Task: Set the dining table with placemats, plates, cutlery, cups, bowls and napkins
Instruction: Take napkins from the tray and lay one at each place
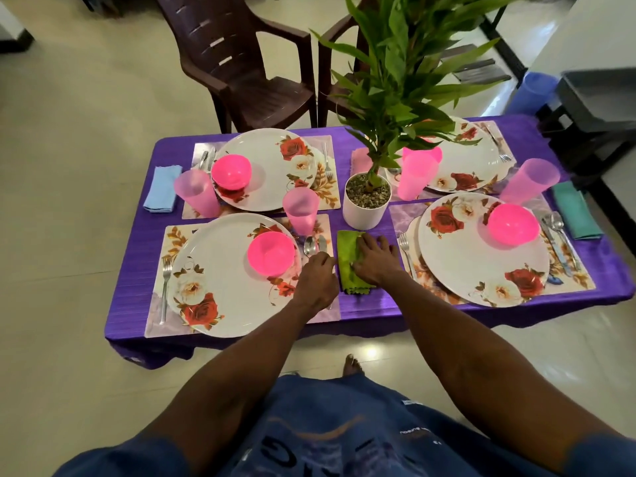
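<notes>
A folded green napkin lies on the purple tablecloth between the two near place settings. My right hand rests flat on it with fingers spread. My left hand sits at the napkin's left edge, over the near-left placemat, fingers curled down; what they touch is hidden. A spoon and knife lie just beyond that hand. The near-left rose plate carries a pink bowl, with a pink cup behind.
A white potted plant stands mid-table just beyond the napkin. Three other settings hold rose plates, pink bowls, cups and cutlery. A blue napkin lies far left, a teal napkin far right. Brown chairs stand behind the table.
</notes>
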`<state>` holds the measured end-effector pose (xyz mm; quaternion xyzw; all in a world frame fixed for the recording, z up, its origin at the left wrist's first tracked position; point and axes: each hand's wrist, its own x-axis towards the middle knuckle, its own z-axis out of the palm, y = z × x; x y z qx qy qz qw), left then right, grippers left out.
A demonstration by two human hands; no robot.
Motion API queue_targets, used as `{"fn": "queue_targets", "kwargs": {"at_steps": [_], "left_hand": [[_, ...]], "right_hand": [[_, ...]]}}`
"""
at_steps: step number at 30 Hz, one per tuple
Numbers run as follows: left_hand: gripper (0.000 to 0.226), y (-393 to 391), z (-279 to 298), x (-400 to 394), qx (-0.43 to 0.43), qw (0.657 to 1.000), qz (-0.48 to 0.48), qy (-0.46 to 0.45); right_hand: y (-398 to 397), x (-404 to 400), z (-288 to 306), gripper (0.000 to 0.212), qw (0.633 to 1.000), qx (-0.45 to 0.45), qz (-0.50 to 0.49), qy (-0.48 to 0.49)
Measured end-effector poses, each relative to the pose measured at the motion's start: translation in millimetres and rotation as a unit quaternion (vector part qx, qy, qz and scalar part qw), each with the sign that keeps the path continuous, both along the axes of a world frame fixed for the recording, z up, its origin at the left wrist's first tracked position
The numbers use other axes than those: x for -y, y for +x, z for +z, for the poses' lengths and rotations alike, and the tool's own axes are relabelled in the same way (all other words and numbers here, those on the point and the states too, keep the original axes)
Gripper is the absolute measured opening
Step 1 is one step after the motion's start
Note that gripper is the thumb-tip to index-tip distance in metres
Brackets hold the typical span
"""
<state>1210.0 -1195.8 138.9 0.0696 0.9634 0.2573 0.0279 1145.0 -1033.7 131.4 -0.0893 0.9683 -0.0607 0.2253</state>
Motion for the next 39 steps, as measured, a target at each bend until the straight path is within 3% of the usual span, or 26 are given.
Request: {"fn": "queue_targets", "kwargs": {"at_steps": [6, 13, 22, 32, 35, 39], "left_hand": [[0.036, 2, -3, 4, 0.003, 1.000, -0.014, -0.019], [0.036, 2, 0, 10, -0.023, 0.999, -0.029, -0.009], [0.029, 15, 3, -11, -0.070, 0.994, -0.079, 0.037], [0.020, 11, -1, -106, -0.111, 0.978, -0.172, 0.031], [0.019, 15, -8, -154, -0.101, 0.973, -0.205, 0.023], [0.019, 24, -10, -239, -0.072, 0.965, -0.253, 0.011]], "right_hand": [[0, 1, -2, 0.072, 0.999, 0.025, -0.004, 0.036], [34, 7, 4, 0.057, 0.981, -0.137, -0.098, -0.099], [95, -7, -6, 0.032, 0.959, -0.209, -0.168, -0.091], [129, -83, 7, 0.040, 0.934, -0.237, -0.248, -0.099], [137, -125, 4, 0.030, 0.931, -0.245, -0.259, -0.079], [156, -197, -5, 0.023, 0.902, -0.240, -0.348, -0.089]]}}
